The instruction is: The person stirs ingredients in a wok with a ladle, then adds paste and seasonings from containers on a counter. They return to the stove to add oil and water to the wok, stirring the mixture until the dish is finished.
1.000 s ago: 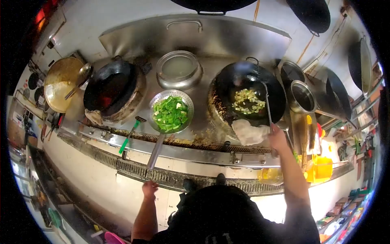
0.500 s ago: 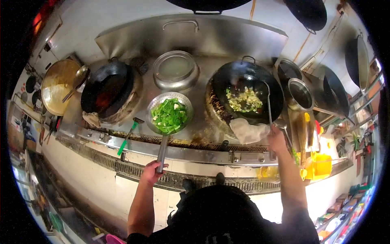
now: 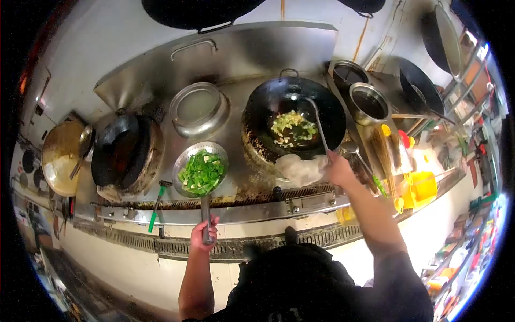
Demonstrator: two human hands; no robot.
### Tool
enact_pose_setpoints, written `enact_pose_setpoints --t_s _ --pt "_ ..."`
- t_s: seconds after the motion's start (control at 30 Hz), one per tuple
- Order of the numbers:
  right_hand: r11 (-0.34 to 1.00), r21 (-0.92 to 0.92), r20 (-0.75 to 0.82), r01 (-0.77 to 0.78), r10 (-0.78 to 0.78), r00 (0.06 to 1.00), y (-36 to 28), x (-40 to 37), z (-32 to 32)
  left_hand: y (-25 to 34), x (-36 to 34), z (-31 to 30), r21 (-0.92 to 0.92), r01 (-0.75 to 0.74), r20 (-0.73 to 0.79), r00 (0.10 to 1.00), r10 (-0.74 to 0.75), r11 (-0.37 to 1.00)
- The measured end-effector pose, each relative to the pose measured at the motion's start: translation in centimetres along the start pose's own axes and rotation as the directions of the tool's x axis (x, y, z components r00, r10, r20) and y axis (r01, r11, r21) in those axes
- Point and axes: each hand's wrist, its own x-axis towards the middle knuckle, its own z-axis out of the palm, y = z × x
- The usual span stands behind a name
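My left hand is wrapped round the handle of a perforated strainer, which holds chopped green vegetables with pale bits over the steel stove top. My right hand grips the long handle of a ladle. The ladle's far end reaches into the black wok on the right burner. Inside that wok lie chopped pale and green pieces. A whitish cloth rests on the wok's near rim, close beside my right hand.
A second black wok and a brass-coloured pan stand at the left. Between the woks sits a round metal pot. Metal pots, a second ladle and a yellow container are at the right. A green-handled scraper lies near the front edge.
The camera view has shifted to the right. The ladle has moved in the wok, and the food there is gathered into a different, tighter shape. Both hands keep their holds.
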Motion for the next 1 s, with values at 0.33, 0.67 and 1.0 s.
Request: enact_pose_setpoints --t_s 0.33,0.67,1.0 --pt "0.961 -0.119 0.286 0.249 -0.207 0.936 0.7 -2.5 -4.9 -0.7 0.5 -0.7 -0.065 0.035 0.117 0.993 -0.027 0.997" --pt "0.979 -0.176 0.182 0.105 -0.072 0.981 4.0 -0.4 -2.8 -2.0 0.6 1.0 -0.093 -0.043 0.025 0.999 0.045 0.995" --pt "0.992 -0.03 0.045 -0.121 0.122 0.991 1.9 2.4 0.1 -1.8 0.5 0.9 -0.051 -0.058 -0.038 0.998 0.057 0.997"
